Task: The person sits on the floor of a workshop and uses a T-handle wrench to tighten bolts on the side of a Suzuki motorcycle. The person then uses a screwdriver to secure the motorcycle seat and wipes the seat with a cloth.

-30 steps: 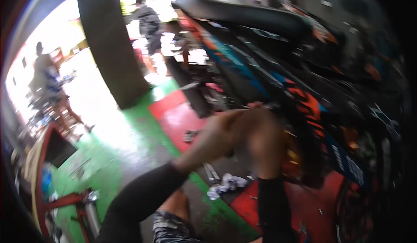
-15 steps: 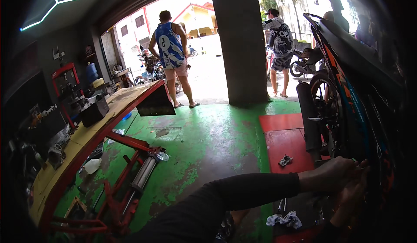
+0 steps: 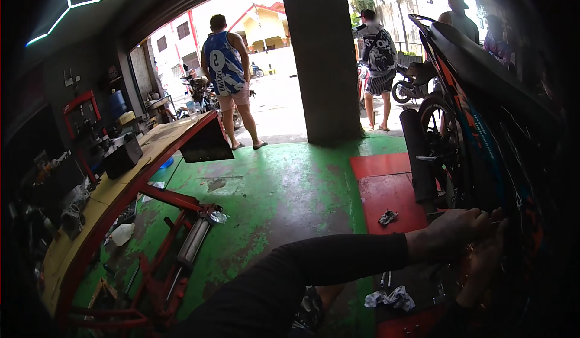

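Observation:
A black and orange motorcycle (image 3: 483, 126) stands on a red lift platform (image 3: 386, 187) at the right. My left hand (image 3: 450, 234), on a black-sleeved arm reaching across from the lower middle, rests with curled fingers against the bike's lower side behind the rear wheel (image 3: 441, 151). Just below it, my right hand (image 3: 483, 265) presses against the same dark area. What the fingers grip is hidden in shadow.
A red and yellow lift ramp (image 3: 121, 187) with tools on it slopes along the left. A crumpled rag (image 3: 389, 299) and a small part (image 3: 386, 218) lie near the platform. A grey pillar (image 3: 323, 60) stands ahead. Several people stand at the doorway.
The view has swung from close on the motorcycle to the left, taking in the workshop floor and doorway. Both hands stay at the bike's lower side.

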Available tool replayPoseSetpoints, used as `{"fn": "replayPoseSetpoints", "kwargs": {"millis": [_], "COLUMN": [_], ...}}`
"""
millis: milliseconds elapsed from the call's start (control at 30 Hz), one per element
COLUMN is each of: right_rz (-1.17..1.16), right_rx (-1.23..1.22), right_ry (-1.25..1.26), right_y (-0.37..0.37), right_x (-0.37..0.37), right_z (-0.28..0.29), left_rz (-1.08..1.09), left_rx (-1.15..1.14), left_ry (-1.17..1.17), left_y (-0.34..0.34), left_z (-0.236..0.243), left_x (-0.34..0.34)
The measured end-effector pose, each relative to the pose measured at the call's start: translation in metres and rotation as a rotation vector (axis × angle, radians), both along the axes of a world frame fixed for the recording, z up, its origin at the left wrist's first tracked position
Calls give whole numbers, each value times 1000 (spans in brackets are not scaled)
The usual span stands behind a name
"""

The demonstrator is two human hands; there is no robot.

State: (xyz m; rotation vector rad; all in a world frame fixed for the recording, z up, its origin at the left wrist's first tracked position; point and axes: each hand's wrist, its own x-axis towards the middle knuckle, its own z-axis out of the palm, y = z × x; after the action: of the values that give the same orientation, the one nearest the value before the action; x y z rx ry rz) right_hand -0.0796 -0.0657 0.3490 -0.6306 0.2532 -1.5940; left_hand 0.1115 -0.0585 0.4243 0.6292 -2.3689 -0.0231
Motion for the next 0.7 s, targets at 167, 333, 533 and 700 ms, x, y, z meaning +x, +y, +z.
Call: {"fn": "replayPoseSetpoints", "kwargs": {"millis": [167,333,533,700], "right_rz": [-12,-116,-66,-92], "right_rx": [-26,78,90,-43], "right_ry": [-31,-65,-15,40], "right_y": [-25,-18,-4,-25], "right_x": [-19,-14,-1,-31], "right_z": [-14,-12,2,-18], "left_rz": [9,-203,163,-146], "left_rx": [201,1260,-466,1426], "left_ry": [227,376,37,488], "left_y": [8,21,2,16], "left_z": [-3,25,-14,30], "left_x": [-10,2,-10,2]}}
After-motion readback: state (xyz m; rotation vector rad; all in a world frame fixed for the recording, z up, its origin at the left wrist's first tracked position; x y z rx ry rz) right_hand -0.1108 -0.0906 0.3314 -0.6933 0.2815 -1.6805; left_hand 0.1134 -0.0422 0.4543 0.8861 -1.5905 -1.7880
